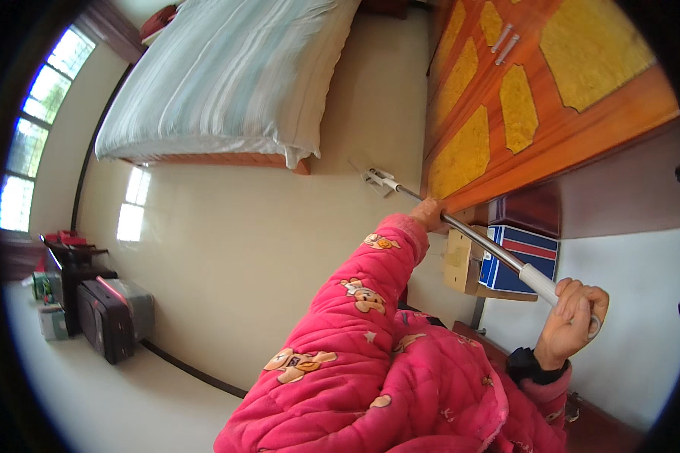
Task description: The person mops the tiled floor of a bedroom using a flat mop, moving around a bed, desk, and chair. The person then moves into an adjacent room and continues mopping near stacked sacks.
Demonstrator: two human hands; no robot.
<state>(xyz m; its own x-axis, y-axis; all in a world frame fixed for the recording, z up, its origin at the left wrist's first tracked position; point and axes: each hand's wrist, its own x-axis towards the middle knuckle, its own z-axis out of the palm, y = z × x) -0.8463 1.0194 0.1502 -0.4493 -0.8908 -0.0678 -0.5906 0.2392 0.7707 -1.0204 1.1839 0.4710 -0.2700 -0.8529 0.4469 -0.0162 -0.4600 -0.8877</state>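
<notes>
A long-handled flat mop with a metal pole and white grip slants across the right half of the view. My left hand is wrapped around the pole about midway, with the arm stretched forward. At the upper end, my right hand closes round the white grip. The pole runs down to a pale mop head on the floor, between the bed's corner and the wardrobe; its outline is hard to make out. Pink quilted sleeves cover both arms, and a black band is on my right wrist.
A bed with a striped cover stands ahead. The orange wardrobe rises on the right. Beside it are a brown carton and a blue box. A dark suitcase stands at the left wall, on the pale floor's edge.
</notes>
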